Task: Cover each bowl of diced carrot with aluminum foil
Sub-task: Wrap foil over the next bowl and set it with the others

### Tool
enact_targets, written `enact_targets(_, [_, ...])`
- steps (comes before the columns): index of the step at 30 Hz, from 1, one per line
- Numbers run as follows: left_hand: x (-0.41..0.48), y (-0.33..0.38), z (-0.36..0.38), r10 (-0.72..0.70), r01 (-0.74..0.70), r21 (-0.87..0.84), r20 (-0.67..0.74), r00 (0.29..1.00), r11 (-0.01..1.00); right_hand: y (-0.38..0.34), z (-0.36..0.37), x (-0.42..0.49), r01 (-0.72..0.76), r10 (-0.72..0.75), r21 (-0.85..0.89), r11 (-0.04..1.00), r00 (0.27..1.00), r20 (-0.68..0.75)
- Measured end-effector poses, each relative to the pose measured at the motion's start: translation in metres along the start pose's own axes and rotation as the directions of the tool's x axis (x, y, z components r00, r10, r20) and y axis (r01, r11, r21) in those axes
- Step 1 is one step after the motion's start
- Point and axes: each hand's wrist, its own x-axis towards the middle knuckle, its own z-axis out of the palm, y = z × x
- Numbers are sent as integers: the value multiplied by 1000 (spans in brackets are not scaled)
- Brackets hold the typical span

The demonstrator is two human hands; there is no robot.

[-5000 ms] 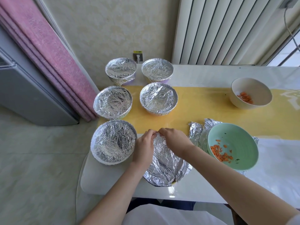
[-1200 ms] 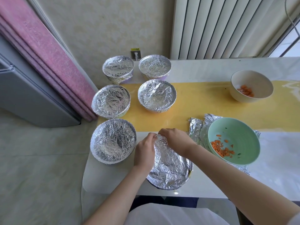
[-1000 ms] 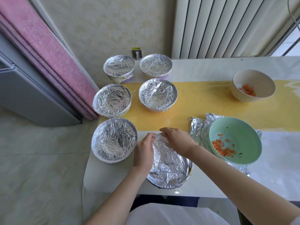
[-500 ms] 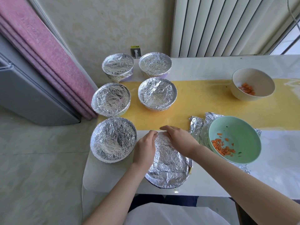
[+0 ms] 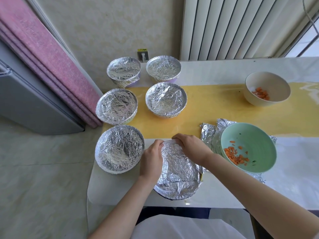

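Both hands were on the front bowl (image 5: 177,187), which sat upright at the front edge of the surface (image 5: 224,195), left of centre. Its foil cover (image 5: 178,169) showed as an oval, long axis running front edge to far edge. The left hand (image 5: 151,159) curled on the cover's far-left rim, and the right hand (image 5: 191,147) pinched the far rim. Five covered bowls (image 5: 119,149) lined the left edge. An open green bowl (image 5: 250,142) sat on loose foil (image 5: 208,135) just right.
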Motion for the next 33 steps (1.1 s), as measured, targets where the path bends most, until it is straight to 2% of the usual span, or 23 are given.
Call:
enact_targets(10, [9, 1, -2, 63, -65, 22, 93, 994, 998, -2, 6, 7, 34, -34, -8, 999, 999, 0])
enact_targets(17, [7, -1, 0, 39, -40, 23, 67, 997, 999, -8, -3, 0, 14, -16, 93, 996, 1000, 19])
enact_targets(22, [5, 1, 2, 37, -39, 32, 73, 997, 999, -4, 0, -1, 27, -28, 99, 995, 1000, 8])
enact_targets(29, [-3, -5, 2, -103, 103, -13, 8, 995, 995, 5, 3, -4, 7, -1, 142, 990, 999, -40])
enact_targets(33, [-5, -7, -1, -116, 116, 6, 25, 993, 993, 5, 6, -2, 4, 2, 138, 990, 999, -41])
